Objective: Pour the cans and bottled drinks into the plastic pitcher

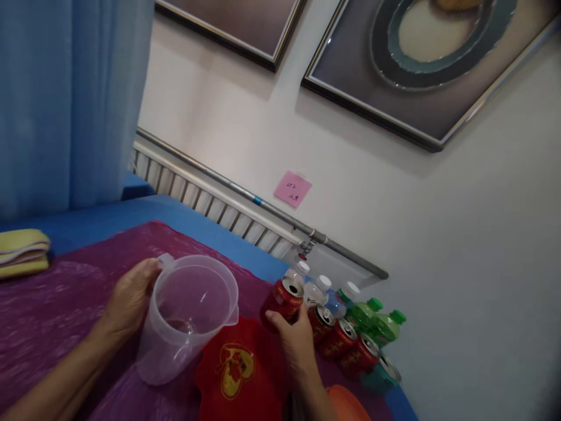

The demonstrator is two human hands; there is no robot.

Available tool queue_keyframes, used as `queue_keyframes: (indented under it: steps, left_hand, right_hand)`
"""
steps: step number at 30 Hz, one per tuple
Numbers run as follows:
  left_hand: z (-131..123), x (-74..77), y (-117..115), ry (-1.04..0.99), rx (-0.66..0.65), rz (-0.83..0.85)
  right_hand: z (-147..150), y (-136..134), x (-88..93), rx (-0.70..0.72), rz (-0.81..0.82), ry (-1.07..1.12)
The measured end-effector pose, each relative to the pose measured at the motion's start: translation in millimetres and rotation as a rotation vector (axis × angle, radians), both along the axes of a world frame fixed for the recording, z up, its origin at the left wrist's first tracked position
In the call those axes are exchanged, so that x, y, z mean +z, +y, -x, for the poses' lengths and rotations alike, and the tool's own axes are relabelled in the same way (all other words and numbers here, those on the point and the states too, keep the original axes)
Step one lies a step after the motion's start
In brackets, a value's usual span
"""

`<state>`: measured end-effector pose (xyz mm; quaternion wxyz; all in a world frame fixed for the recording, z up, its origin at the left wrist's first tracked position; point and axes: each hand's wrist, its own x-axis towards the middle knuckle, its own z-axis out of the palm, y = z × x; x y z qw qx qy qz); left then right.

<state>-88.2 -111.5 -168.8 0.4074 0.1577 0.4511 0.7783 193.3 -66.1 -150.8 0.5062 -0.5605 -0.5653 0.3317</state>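
My left hand [130, 298] is closed round the handle of a clear plastic pitcher [188, 318] that stands on a purple sheet [52, 304]; a little dark liquid lies in its bottom. My right hand [294, 339] grips an opened red can [284, 300], tilted toward the pitcher. A red cloth with a yellow emblem [239, 368] lies below and between the pitcher and the can.
Beside the can stands a row of more red cans [346, 342], clear bottles with white caps [326, 292] and green bottles [377, 321], against the white wall. A folded yellow towel [21, 251] lies at the far left. An orange object [348, 403] sits at the bottom edge.
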Motion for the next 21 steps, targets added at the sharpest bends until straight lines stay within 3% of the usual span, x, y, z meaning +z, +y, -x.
queue_keyframes:
  steps: [4,7,15,21]
  left_hand:
    - [3,-3.0,-2,0.039,-0.033,-0.022]
    - [4,-6.9,-2,0.068,-0.045,-0.056]
    - [1,-8.8,0,0.005,-0.066,-0.118]
    - [4,-19.2,5,-0.015,-0.073,-0.117]
  right_hand:
    - [27,-20,48.3,0.114,-0.096,-0.088]
    - [41,-27,70.5,0.17,-0.097,-0.106]
    - [52,-33,76.9,0.251,-0.08,-0.114]
    - [59,-32,94.0,0.343,-0.236,-0.472]
